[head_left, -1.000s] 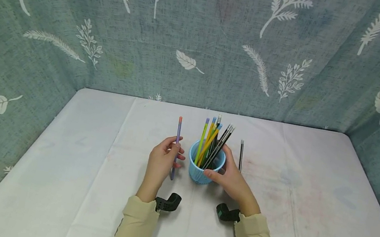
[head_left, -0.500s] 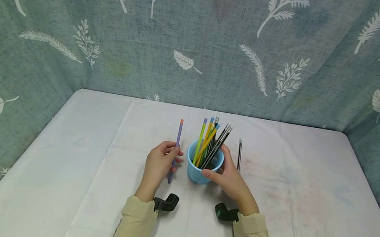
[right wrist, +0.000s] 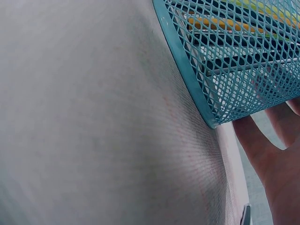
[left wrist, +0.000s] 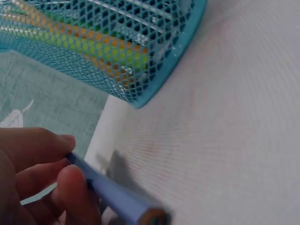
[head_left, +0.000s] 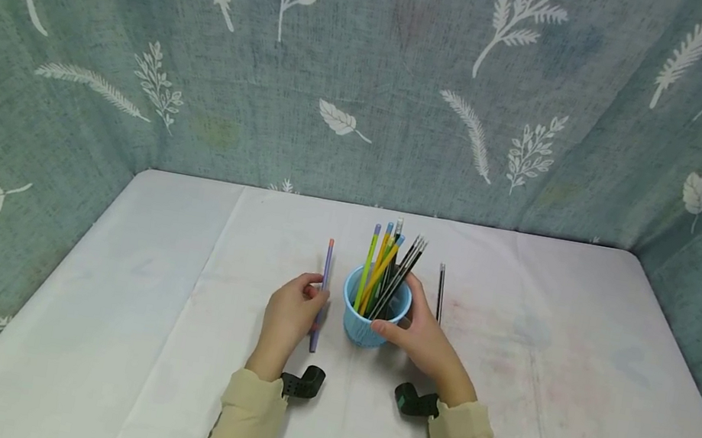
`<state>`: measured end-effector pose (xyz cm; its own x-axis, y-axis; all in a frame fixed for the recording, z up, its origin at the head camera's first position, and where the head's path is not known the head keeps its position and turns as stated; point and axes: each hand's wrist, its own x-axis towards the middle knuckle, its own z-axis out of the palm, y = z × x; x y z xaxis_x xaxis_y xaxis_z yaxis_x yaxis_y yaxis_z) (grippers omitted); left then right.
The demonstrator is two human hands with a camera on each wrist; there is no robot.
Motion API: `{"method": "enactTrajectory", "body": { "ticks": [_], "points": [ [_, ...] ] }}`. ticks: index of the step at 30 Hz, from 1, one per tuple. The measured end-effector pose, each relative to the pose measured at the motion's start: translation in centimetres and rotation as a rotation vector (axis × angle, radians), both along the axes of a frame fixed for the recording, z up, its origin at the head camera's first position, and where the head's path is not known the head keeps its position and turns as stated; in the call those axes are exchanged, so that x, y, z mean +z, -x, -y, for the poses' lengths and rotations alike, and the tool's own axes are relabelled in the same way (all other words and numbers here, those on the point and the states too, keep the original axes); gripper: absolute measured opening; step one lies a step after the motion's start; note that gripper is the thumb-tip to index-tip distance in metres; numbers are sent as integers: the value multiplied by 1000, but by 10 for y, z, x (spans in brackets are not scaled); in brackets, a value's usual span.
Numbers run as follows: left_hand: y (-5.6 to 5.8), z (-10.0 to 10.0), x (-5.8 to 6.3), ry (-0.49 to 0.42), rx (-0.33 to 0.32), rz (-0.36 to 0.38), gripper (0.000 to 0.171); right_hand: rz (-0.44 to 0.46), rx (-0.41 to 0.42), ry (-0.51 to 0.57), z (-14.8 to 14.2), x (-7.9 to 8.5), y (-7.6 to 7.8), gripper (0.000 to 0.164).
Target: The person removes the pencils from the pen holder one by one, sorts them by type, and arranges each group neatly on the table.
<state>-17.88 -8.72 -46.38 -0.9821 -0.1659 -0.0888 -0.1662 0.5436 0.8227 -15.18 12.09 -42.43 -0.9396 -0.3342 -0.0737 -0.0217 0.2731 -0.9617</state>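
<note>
Slim purple pencil with an orange end [head_left: 327, 265] is in the left hand [head_left: 287, 317], and we see the hand pinch it. Nearest to us are two tan cloth sleeves [head_left: 250, 419], with a small black plastic camera [head_left: 304, 382] at each wrist. Next, we see the right hand [head_left: 430, 347] hold the side of a round light-blue mesh cup [head_left: 362, 332]. The purple pencil is left of the cup, near but not touching. Green, yellow and black pencils [head_left: 382, 271] lean inside the cup. Just past the right hand, we spot a thin black pencil [head_left: 440, 294] on the white table cloth [head_left: 95, 331]. Farthest off, we see a grey-green curtain [head_left: 359, 170] with white leaves [head_left: 335, 117].
</note>
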Motion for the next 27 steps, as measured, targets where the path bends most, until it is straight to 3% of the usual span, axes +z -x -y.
{"method": "enactTrajectory", "body": {
  "ticks": [11, 27],
  "points": [
    [-7, 2, -3, 174, -62, -11, 34, 16, -13, -26, 3, -4, -3, 84],
    [-6, -2, -2, 252, -68, -46, 31, -32, -15, 5, 5, 2, -5, 81]
  ]
}}
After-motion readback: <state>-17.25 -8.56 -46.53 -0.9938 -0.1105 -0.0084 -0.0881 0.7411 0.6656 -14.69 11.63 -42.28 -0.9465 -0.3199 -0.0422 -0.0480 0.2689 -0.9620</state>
